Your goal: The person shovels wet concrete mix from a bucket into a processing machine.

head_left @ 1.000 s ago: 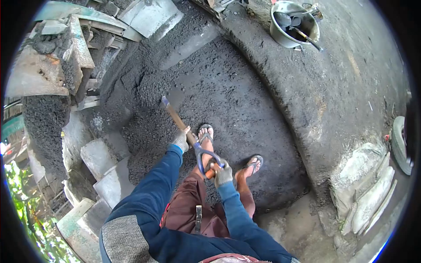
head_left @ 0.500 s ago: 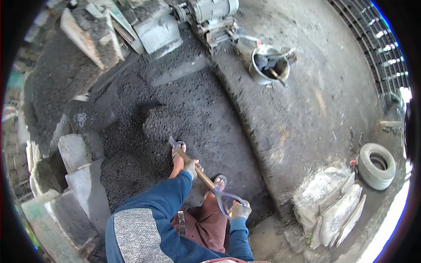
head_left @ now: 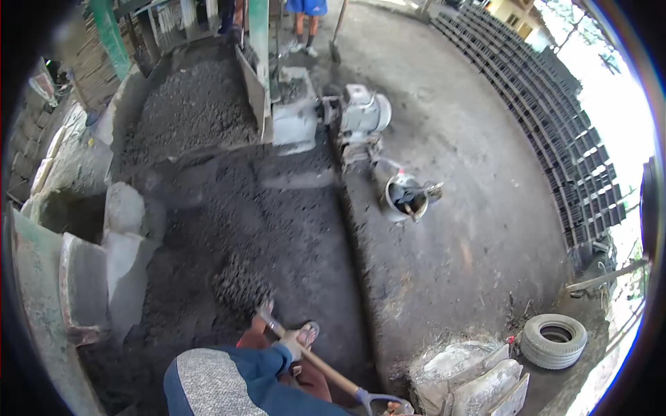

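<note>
A shovel [head_left: 326,369] slants across the lower middle of the head view. My left hand [head_left: 293,344] is closed round its wooden shaft, low down near the blade. At the bottom edge, my right hand [head_left: 398,408] grips the D-shaped handle [head_left: 374,398]; part of this hand is cut off by the frame. A heap of dark, crumbly material [head_left: 241,283] lies on the blade, hiding most of it. Around it spreads dark loose material [head_left: 222,215] on the floor. One sandalled foot [head_left: 308,333] shows beside the shaft.
A motor [head_left: 365,111] stands on the ledge beyond, with a metal bucket [head_left: 394,208] of tools nearer. A tyre [head_left: 553,341] and broken slabs [head_left: 479,381] lie right. Concrete blocks [head_left: 125,236] border the left. A person's legs [head_left: 305,31] show at the back; stacked bricks [head_left: 534,132] line the right.
My view has tilted up, so the far bay, stacked bricks and another person's legs now show. Both hands keep hold of the shovel, and its blade is still loaded.
</note>
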Demonstrator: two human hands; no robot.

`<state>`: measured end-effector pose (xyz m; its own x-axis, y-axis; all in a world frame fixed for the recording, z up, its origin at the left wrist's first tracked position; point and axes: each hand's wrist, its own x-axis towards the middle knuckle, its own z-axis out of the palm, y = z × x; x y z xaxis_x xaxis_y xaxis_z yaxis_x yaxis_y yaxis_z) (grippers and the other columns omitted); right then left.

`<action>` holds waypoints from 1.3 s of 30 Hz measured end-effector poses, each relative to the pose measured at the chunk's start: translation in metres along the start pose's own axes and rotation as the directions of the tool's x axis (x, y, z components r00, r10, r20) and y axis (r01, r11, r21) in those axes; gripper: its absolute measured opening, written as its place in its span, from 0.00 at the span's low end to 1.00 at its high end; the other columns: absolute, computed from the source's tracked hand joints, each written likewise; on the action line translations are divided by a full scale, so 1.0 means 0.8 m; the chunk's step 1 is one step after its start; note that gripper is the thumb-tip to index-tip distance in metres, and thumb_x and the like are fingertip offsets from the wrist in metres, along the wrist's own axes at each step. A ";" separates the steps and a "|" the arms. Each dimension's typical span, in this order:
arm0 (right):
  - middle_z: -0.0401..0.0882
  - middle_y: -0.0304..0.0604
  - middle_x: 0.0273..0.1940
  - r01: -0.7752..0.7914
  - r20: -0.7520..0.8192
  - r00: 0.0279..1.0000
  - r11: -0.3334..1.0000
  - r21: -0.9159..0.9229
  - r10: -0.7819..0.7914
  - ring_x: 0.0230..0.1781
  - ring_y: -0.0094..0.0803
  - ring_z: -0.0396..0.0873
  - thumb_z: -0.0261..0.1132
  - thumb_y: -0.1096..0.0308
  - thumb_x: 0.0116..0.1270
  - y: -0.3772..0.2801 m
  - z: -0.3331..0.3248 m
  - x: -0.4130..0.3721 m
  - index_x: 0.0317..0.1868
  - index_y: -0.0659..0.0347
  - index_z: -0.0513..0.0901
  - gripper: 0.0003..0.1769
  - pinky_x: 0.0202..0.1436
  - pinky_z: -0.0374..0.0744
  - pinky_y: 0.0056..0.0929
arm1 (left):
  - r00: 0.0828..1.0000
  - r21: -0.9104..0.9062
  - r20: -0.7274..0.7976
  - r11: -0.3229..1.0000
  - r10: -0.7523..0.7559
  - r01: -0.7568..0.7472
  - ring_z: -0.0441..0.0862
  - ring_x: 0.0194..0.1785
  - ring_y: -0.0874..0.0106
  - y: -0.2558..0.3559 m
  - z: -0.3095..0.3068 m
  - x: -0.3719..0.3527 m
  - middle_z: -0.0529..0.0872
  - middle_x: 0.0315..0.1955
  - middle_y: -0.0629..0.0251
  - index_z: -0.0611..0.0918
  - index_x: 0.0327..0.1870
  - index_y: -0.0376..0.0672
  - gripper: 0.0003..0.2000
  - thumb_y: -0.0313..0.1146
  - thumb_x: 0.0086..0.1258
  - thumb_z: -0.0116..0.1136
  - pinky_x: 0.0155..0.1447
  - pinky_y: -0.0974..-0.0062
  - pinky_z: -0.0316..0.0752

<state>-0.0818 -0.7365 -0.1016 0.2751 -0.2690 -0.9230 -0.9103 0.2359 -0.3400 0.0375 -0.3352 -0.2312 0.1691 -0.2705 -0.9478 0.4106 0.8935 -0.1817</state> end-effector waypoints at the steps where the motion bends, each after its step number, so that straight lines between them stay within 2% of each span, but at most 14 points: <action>1: 0.71 0.41 0.17 0.021 0.021 1.000 1.000 0.004 -0.021 0.12 0.31 0.71 0.65 0.67 0.66 -0.006 0.046 0.006 0.32 0.63 0.77 0.09 0.14 0.77 0.37 | 1.000 0.034 -0.005 0.999 -0.007 0.007 0.81 0.42 0.60 -0.002 -0.018 0.014 0.82 0.37 0.61 0.80 0.41 0.46 0.13 0.45 0.76 0.48 0.53 0.56 0.80; 6: 0.71 0.39 0.18 0.248 0.079 0.964 0.966 0.072 -0.253 0.13 0.29 0.71 0.66 0.59 0.66 -0.002 0.231 -0.006 0.32 0.60 0.75 0.14 0.15 0.76 0.35 | 0.999 0.122 -0.034 0.992 0.023 -0.019 0.76 0.37 0.58 0.010 -0.040 -0.035 0.75 0.29 0.62 0.73 0.36 0.46 0.08 0.40 0.73 0.53 0.51 0.47 0.76; 7: 0.71 0.39 0.18 0.297 0.087 0.948 0.950 0.101 -0.306 0.13 0.29 0.70 0.66 0.58 0.66 -0.001 0.239 -0.022 0.32 0.60 0.75 0.15 0.15 0.75 0.34 | 0.996 0.258 -0.037 0.964 0.079 -0.066 0.76 0.44 0.64 0.015 0.000 -0.109 0.78 0.35 0.65 0.74 0.39 0.48 0.11 0.40 0.79 0.38 0.59 0.65 0.70; 8: 0.71 0.38 0.18 0.347 0.094 0.928 0.929 0.126 -0.360 0.13 0.28 0.70 0.66 0.56 0.66 -0.002 0.243 -0.037 0.32 0.59 0.75 0.16 0.15 0.75 0.34 | 0.998 0.049 0.029 0.997 0.049 -0.051 0.72 0.29 0.60 0.044 -0.024 -0.068 0.71 0.23 0.66 0.71 0.29 0.49 0.08 0.33 0.70 0.56 0.42 0.51 0.73; 13: 0.71 0.36 0.19 0.666 0.057 0.709 0.694 0.275 -0.703 0.14 0.26 0.70 0.67 0.48 0.66 -0.043 0.257 -0.120 0.32 0.56 0.74 0.20 0.15 0.73 0.32 | 0.803 0.034 0.369 0.857 0.467 -0.514 0.70 0.24 0.69 0.163 0.136 -0.251 0.70 0.21 0.72 0.70 0.28 0.52 0.12 0.40 0.71 0.59 0.33 0.61 0.73; 16: 0.71 0.35 0.20 0.851 -0.023 0.408 0.371 0.372 -0.913 0.14 0.24 0.70 0.68 0.44 0.67 -0.132 0.285 -0.181 0.33 0.55 0.73 0.23 0.16 0.73 0.30 | 0.627 -0.065 0.617 0.825 0.476 -0.562 0.72 0.28 0.70 0.252 0.253 -0.371 0.71 0.22 0.71 0.70 0.29 0.49 0.14 0.41 0.72 0.59 0.44 0.62 0.76; 18: 0.73 0.34 0.25 0.893 -0.086 0.183 0.129 0.431 -0.979 0.16 0.24 0.71 0.72 0.43 0.63 -0.215 0.312 -0.232 0.36 0.55 0.72 0.25 0.16 0.72 0.29 | 0.325 -0.170 0.842 0.784 0.430 -0.597 0.72 0.29 0.69 0.305 0.319 -0.450 0.72 0.22 0.69 0.70 0.29 0.48 0.12 0.38 0.70 0.61 0.45 0.63 0.75; 20: 0.75 0.36 0.27 0.932 -0.112 -0.088 -0.122 0.343 -0.990 0.21 0.26 0.75 0.75 0.46 0.60 -0.281 0.343 -0.301 0.37 0.57 0.76 0.25 0.23 0.77 0.31 | 0.309 -0.222 0.842 0.806 0.443 -0.549 0.72 0.26 0.74 0.338 0.368 -0.539 0.74 0.22 0.73 0.70 0.26 0.50 0.12 0.34 0.68 0.61 0.44 0.67 0.75; 22: 0.76 0.40 0.28 0.832 -0.096 -0.538 -0.509 -0.223 -0.837 0.28 0.31 0.79 0.77 0.51 0.57 -0.324 0.371 -0.373 0.39 0.60 0.80 0.23 0.32 0.79 0.35 | 0.196 -0.329 0.828 0.738 0.526 -0.589 0.71 0.21 0.74 0.381 0.392 -0.588 0.74 0.21 0.72 0.71 0.26 0.49 0.11 0.34 0.71 0.56 0.41 0.66 0.75; 25: 0.77 0.42 0.27 0.503 0.313 -0.791 -0.850 -0.157 -0.526 0.33 0.39 0.80 0.73 0.61 0.51 -0.325 0.438 -0.504 0.36 0.57 0.83 0.14 0.43 0.79 0.42 | 0.105 -0.420 0.825 0.726 0.556 -0.545 0.70 0.21 0.76 0.456 0.357 -0.596 0.71 0.19 0.73 0.70 0.41 0.46 0.07 0.35 0.74 0.54 0.33 0.70 0.74; 28: 0.77 0.39 0.28 0.412 0.594 -0.712 -0.908 -0.079 -0.375 0.34 0.39 0.78 0.66 0.66 0.49 -0.253 0.510 -0.483 0.31 0.50 0.82 0.07 0.50 0.76 0.43 | 0.041 -0.474 0.713 0.525 0.700 -0.707 0.71 0.26 0.74 0.506 0.269 -0.544 0.71 0.22 0.73 0.72 0.31 0.51 0.11 0.40 0.76 0.54 0.32 0.73 0.72; 30: 0.76 0.37 0.29 0.385 0.895 -0.332 -0.909 -0.159 -0.297 0.35 0.36 0.78 0.66 0.63 0.50 -0.178 0.547 -0.415 0.30 0.48 0.82 0.05 0.52 0.75 0.40 | 0.231 -0.254 0.623 0.473 0.747 -0.844 0.74 0.25 0.71 0.549 0.211 -0.478 0.73 0.20 0.70 0.71 0.31 0.52 0.15 0.46 0.70 0.62 0.37 0.65 0.74; 34: 0.78 0.35 0.31 0.471 0.840 -0.364 -0.858 -0.207 -0.403 0.41 0.35 0.79 0.62 0.65 0.54 -0.082 0.573 -0.238 0.30 0.47 0.83 0.04 0.55 0.76 0.40 | 0.438 -0.093 0.482 0.541 0.759 -0.836 0.76 0.27 0.67 0.512 0.148 -0.437 0.75 0.22 0.68 0.72 0.33 0.49 0.14 0.43 0.68 0.65 0.38 0.60 0.74; 39: 0.82 0.36 0.37 0.629 0.836 -0.312 -0.758 -0.175 -0.452 0.47 0.39 0.80 0.64 0.70 0.51 -0.115 0.466 -0.138 0.34 0.49 0.86 0.09 0.53 0.77 0.40 | 0.158 -0.249 0.829 0.608 0.536 -0.754 0.71 0.28 0.71 0.394 0.101 -0.495 0.76 0.26 0.67 0.73 0.34 0.49 0.16 0.53 0.73 0.54 0.42 0.67 0.69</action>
<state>0.0868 -0.3802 -0.0352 0.5840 0.7579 0.2907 0.8085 -0.5113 -0.2913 0.1722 0.0250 0.1079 0.9899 0.1388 -0.0295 -0.1012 0.8361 0.5392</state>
